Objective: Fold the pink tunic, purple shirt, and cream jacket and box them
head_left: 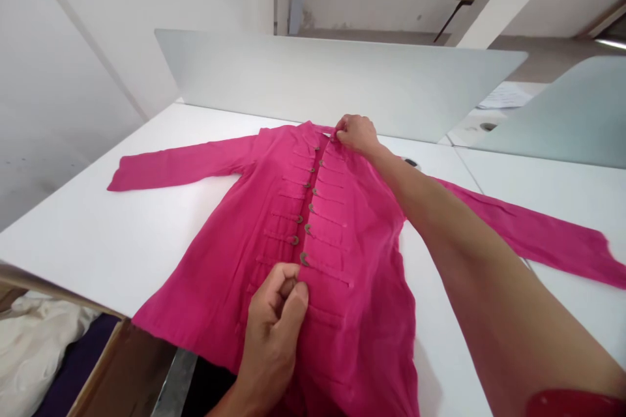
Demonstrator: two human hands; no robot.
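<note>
Now, left grip (272,326) pinching pink jacket (352,260), right grip (357,135) pinching collar (317,128), two sleeves (176,166) spread

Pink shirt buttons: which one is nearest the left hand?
The lowest visible button, just above the left hand; the others sit higher, toward the collar.

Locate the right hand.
In the head view, the right hand is at the collar of the pink shirt, just above the row of buttons.

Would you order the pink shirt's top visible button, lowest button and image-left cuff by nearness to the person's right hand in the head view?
1. Top bronze button, below the right hand.
2. Lowest bronze button, down the placket.
3. Pink cuff, far left.
</note>
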